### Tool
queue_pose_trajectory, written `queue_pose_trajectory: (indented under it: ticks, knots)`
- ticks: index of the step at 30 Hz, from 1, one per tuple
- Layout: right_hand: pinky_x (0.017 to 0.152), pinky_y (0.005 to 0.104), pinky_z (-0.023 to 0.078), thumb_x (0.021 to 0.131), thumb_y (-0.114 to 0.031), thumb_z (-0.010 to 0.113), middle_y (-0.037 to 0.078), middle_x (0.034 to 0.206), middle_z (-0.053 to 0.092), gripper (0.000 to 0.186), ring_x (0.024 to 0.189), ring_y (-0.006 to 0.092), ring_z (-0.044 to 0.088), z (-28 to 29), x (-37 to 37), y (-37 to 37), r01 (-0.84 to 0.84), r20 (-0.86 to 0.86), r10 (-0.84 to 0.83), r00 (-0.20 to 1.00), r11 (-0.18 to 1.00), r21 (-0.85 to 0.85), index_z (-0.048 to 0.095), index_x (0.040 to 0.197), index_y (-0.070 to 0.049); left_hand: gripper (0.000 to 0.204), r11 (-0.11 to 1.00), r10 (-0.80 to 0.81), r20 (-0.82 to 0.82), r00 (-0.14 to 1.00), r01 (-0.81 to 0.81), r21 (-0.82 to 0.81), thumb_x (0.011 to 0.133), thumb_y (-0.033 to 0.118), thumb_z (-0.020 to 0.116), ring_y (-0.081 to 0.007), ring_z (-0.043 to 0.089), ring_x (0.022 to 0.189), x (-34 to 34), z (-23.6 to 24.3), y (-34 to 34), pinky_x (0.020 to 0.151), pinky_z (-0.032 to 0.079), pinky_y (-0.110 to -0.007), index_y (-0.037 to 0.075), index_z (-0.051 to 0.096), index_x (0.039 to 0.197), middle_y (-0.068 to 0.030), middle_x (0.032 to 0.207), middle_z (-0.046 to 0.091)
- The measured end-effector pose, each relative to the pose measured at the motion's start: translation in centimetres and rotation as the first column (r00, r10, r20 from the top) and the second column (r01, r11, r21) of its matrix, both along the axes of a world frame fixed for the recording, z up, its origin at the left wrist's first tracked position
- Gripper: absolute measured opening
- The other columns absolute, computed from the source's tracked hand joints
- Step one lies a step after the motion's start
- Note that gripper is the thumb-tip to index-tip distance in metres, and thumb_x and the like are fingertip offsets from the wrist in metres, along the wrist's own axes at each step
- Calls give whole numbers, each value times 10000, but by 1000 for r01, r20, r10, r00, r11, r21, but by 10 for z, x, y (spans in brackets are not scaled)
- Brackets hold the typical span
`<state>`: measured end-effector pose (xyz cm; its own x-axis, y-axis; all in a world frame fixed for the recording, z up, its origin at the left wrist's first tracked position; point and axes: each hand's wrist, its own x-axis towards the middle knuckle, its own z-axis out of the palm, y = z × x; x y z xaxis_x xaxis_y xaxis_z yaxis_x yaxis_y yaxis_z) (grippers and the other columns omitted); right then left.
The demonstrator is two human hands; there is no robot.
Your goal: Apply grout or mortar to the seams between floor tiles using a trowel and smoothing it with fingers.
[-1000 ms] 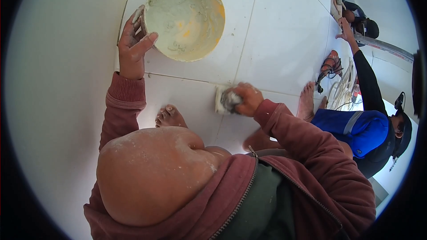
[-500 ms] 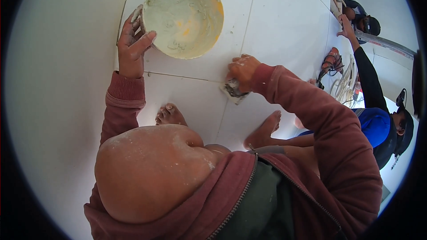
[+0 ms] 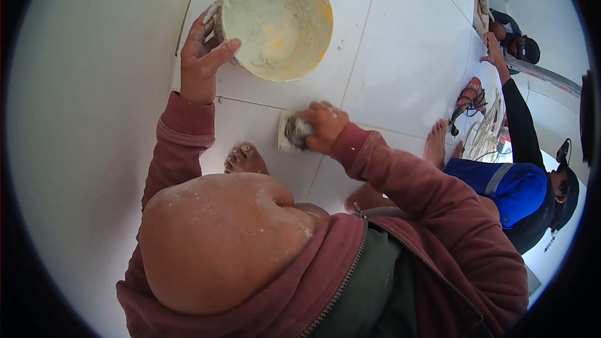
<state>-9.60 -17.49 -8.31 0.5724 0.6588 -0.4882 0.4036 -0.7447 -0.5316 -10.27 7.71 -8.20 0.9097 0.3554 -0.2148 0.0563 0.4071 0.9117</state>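
Cream-coloured, the bucket [image 3: 328, 22] is at the upper middle of the view, its round mouth turned up toward the camera; its base is hidden, so I cannot tell how it meets the floor. Pale paste [image 3: 260, 12] coats its inside, with yellow patches showing through. The left hand [image 3: 206, 56] is clamped on the bucket's left edge, thumb over the rim and fingers around the outer wall, with white smears on the skin. The right hand [image 3: 324, 126], well apart from the left, is closed around a pad [image 3: 292, 131], pale at its left edge and smeared dark grey; motion blur hides its finer shape. The pad is below the bucket in the view, over the white tiled floor [image 3: 413, 56], close to a dark joint between tiles.

Dusty with white specks, a bent knee [image 3: 210, 244] fills the lower left, and a bare foot [image 3: 245, 159] shows just beyond it. Maroon sleeves [image 3: 407, 169] cover both forearms. Plain white wall [image 3: 81, 119] runs along the left side.

At the right, a co-worker [image 3: 524, 125] in a black sleeve and dark cap has one arm stretched out, blue cloth [image 3: 494, 188] beside the body. A red power tool [image 3: 472, 94] lies near a bundle of pale cable [image 3: 487, 138].
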Motion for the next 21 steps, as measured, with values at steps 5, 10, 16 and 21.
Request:
queue_pose_trajectory:
  ticks: [5, 10, 16, 21]
  knots:
    - [804, 379, 435, 605, -128, 566, 99, 913, 544, 384, 936, 292, 506, 2, -4, -6, 8, -67, -12, 998, 998, -60, 615, 986, -128, 591, 1000, 15, -28, 999, -16, -5, 725, 51, 607, -184, 493, 1030, 0, 4, 1, 890, 394, -293, 8, 366, 1264, -112, 1153, 488]
    - [794, 374, 440, 594, -118, 576, 90, 890, 533, 404, 924, 284, 507, 2, -1, -14, -8, -74, 4, 997, 999, -52, 616, 995, -136, 587, 1000, 18, -16, 1000, -18, 1, 720, 46, 611, -181, 494, 1026, 1, 0, 3, 888, 395, -290, 5, 371, 1254, -109, 1149, 492]
    - [787, 377, 442, 580, -137, 594, 78, 892, 533, 410, 887, 290, 508, -2, 9, -11, -133, -153, 120, 981, 988, -74, 618, 989, -157, 580, 1000, 22, 2, 1000, -22, -23, 720, 42, 611, -186, 490, 1037, 2, -2, 2, 896, 390, -293, 2, 376, 1248, -104, 1148, 493]
    - [741, 373, 448, 524, -105, 585, 73, 825, 560, 373, 878, 275, 525, -1, 41, 24, -352, 55, 350, 935, 936, 25, 643, 890, -149, 591, 1000, 18, -21, 1000, -18, -23, 718, 45, 614, -192, 489, 1045, -2, 6, -1, 906, 385, -306, 4, 370, 1254, -114, 1153, 488]
